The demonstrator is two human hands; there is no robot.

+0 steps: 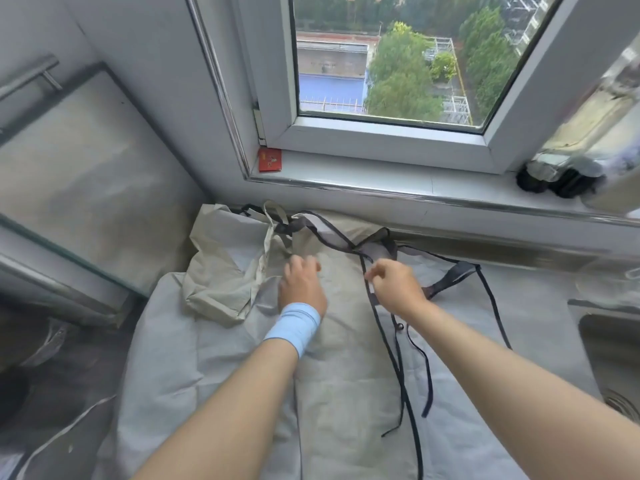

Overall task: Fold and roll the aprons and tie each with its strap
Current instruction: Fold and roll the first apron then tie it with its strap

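Note:
A pale grey apron with dark edging lies spread flat along the counter below the window. Its dark straps trail loose over the cloth toward me. My right hand pinches the apron's dark-trimmed edge near its top. My left hand, a light blue band round its wrist, rests on the cloth with fingers spread, blurred. A crumpled beige apron lies heaped at the back left, its beige strap looping upward.
A window sill runs behind the aprons, with a small red box at its left and two dark round objects at its right. A metal sink sits right. A glass-topped stove lies left.

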